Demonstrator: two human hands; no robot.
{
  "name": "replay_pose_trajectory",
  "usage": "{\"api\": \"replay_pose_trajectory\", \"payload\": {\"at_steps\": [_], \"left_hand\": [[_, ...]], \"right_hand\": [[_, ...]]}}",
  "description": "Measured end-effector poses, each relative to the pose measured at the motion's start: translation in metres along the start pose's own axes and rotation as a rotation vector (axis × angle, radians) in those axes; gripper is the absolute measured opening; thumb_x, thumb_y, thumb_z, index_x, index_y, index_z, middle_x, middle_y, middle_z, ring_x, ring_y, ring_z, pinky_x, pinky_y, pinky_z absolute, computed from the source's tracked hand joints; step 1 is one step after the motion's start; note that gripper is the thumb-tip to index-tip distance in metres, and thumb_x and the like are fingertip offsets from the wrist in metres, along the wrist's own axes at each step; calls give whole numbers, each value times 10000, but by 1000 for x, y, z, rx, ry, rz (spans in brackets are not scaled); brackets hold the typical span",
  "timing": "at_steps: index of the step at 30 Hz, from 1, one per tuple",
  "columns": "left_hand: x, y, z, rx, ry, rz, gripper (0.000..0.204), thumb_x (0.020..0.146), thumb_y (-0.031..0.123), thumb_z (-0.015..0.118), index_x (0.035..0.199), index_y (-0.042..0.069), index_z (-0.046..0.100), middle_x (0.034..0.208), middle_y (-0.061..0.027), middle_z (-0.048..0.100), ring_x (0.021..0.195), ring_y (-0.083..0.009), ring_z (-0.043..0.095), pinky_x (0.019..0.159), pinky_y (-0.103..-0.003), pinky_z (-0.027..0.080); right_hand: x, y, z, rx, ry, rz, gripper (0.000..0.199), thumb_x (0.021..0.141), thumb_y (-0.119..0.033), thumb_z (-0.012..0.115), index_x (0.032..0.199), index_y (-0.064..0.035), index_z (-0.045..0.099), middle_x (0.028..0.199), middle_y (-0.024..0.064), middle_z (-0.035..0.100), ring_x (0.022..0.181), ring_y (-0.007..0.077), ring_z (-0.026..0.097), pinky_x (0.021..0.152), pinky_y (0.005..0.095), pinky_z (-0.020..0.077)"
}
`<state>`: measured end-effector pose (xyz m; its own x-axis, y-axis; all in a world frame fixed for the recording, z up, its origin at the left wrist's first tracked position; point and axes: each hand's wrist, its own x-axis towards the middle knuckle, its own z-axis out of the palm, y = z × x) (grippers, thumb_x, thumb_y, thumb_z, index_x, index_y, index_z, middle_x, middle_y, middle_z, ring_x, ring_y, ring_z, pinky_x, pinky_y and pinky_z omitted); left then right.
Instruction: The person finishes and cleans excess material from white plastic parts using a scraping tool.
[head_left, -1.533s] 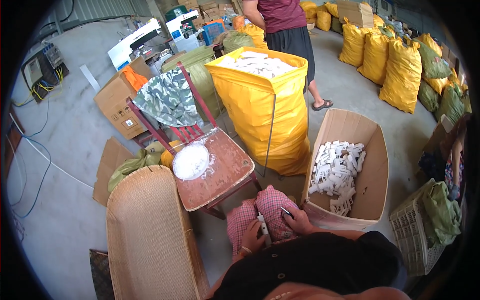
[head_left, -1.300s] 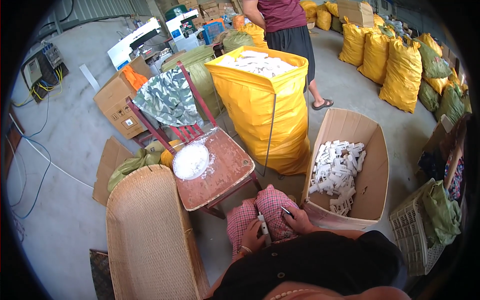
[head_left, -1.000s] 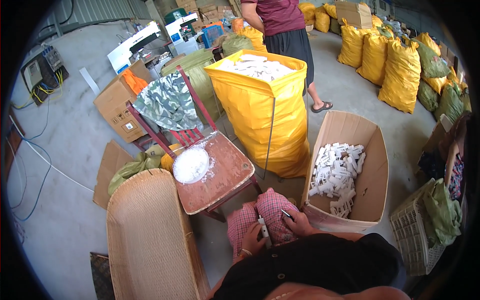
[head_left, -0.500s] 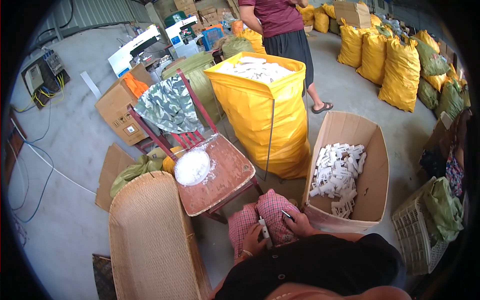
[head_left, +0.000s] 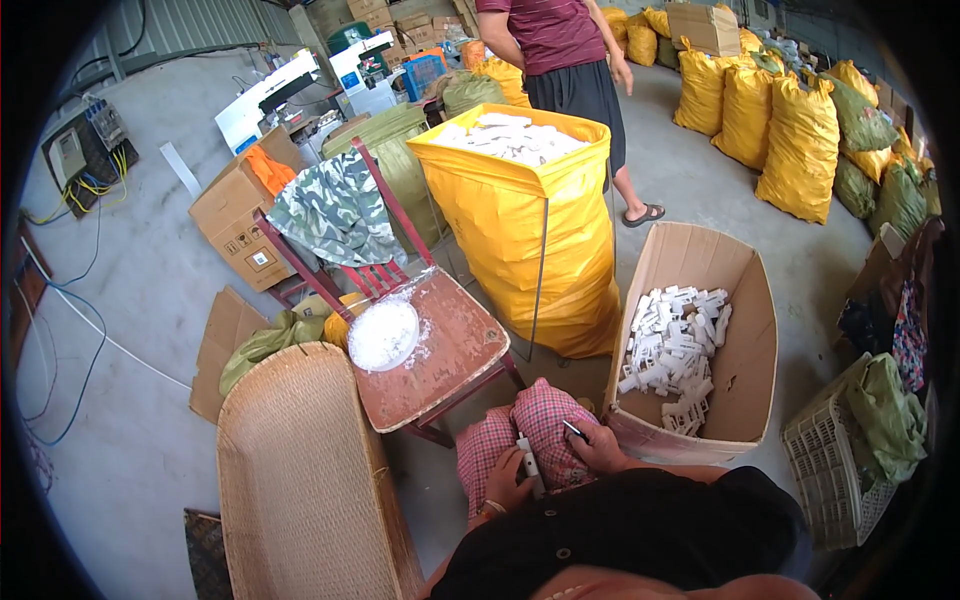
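On the pink checked cloth (head_left: 545, 415) over my lap, my left hand (head_left: 508, 485) is closed around a long white plastic part (head_left: 530, 462). Just to its right, my right hand (head_left: 602, 449) grips a slim dark tool with a bright metal end (head_left: 574, 431); its exact kind is too small to tell. A cardboard box (head_left: 742, 350) stands right of my knees, holding a heap of similar white plastic parts (head_left: 675, 335). Ahead to the left, a bowl of white plastic scraps (head_left: 384, 336) rests on a worn red wooden chair (head_left: 440, 340), with bits scattered beside it.
A tall yellow sack (head_left: 540, 260) on a metal frame brims with white pieces. Left of me lies a long woven basket (head_left: 300, 470). Another person (head_left: 565, 50) stands behind the sack. A white plastic crate (head_left: 825, 480) is at the right; filled yellow sacks (head_left: 800, 150) line the back.
The standing person's arm has dropped from in front of the body to hang at the side. Both my hands keep nearly the same place and grip.
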<state>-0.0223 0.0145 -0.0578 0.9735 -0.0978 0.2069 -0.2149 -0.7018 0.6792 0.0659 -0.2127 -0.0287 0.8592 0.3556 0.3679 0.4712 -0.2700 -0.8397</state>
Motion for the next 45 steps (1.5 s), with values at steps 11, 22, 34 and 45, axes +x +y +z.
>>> {"api": "replay_pose_trajectory", "payload": {"at_steps": [11, 22, 34, 45], "left_hand": [[-1, 0, -2, -7, 4, 4, 587, 700, 212, 702, 1241, 82, 514, 1294, -153, 484, 1149, -345, 513, 939, -398, 448], [0, 6, -5, -5, 20, -2, 568, 710, 218, 699, 1238, 103, 524, 1295, -134, 489, 1133, -340, 526, 906, -401, 472], [-1, 12, -9, 11, 10, 27, 556, 693, 205, 714, 1210, 97, 542, 1282, -151, 491, 1151, -345, 511, 938, -403, 452], [0, 13, -11, 31, -23, -29, 600, 691, 246, 745, 1242, 140, 532, 1306, -133, 469, 1146, -331, 519, 907, -396, 473]], "right_hand": [[0, -1, 0, -11, -24, 15, 126, 853, -103, 598, 948, -21, 611, 740, 191, 582, 649, 322, 595, 605, 374, 477], [0, 0, 1, -1, 0, 3, 126, 847, -96, 598, 947, -22, 611, 757, 190, 586, 665, 328, 595, 614, 377, 478], [-1, -4, 0, 4, 33, -4, 113, 856, -105, 600, 929, -20, 607, 736, 189, 570, 625, 318, 567, 601, 374, 472], [3, -7, -4, 14, -20, 61, 168, 846, -146, 585, 969, -32, 604, 798, 221, 595, 750, 396, 601, 656, 430, 483]]}}
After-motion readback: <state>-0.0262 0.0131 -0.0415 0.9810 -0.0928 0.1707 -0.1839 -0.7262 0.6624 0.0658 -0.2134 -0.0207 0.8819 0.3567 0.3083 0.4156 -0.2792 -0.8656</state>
